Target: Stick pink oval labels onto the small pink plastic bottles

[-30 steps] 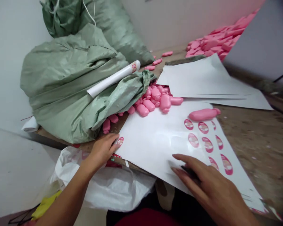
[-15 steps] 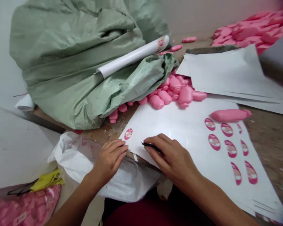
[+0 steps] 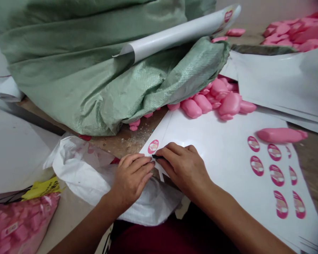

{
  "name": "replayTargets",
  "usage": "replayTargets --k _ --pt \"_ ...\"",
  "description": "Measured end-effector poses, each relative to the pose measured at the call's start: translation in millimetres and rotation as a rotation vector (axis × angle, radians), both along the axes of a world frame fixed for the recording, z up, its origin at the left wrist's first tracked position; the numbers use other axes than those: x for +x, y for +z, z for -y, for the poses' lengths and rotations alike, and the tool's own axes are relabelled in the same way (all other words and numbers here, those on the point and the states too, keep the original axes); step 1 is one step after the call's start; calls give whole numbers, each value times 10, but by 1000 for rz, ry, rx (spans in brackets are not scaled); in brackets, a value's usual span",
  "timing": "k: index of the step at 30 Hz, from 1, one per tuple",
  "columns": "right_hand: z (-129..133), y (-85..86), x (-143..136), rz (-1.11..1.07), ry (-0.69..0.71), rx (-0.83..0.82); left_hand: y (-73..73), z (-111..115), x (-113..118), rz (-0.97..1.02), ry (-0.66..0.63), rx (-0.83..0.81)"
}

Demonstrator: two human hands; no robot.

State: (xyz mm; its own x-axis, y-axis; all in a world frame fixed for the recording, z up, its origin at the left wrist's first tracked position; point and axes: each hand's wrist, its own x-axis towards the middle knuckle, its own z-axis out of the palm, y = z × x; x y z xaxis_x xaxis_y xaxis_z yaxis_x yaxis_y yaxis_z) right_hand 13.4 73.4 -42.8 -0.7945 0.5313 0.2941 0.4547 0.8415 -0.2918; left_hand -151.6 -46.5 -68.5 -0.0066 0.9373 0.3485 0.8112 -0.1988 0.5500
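Note:
A white sticker sheet lies on the table, printed with oval pink-and-white labels on its right part. One more oval label sits at its left corner. My right hand rests over the left part of the sheet, pinching a thin dark tool whose tip points left, just below that label. Most of the tool is hidden by my fingers, so its kind cannot be made out. My left hand lies at the sheet's near left edge, fingers outstretched and close together, fingertips beside the tool's tip.
A big green woven sack fills the back left, with a rolled white sheet on it. Pink plastic bottles spill out beside it; one pink bottle lies on the sheet. A white plastic bag hangs below the table edge.
My right hand has moved left across the sheet with the dark tool, bringing its tip close to my left fingertips. The camera view has shifted left and nearer.

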Motion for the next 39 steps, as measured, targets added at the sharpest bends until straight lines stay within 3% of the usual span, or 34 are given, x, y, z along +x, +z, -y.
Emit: replayTargets --k 7,19,28,39 --pt "-9 -4 -3 20 -6 8 10 -8 2 -50 9 -2" --pt "-25 13 -23 26 -4 -75 -7 -7 -1 61 10 -68" --pt "-14 -6 -10 17 -17 -60 2 -13 1 -41 0 27" --pt "-20 29 8 60 -10 -36 -15 -13 1 110 16 -64"
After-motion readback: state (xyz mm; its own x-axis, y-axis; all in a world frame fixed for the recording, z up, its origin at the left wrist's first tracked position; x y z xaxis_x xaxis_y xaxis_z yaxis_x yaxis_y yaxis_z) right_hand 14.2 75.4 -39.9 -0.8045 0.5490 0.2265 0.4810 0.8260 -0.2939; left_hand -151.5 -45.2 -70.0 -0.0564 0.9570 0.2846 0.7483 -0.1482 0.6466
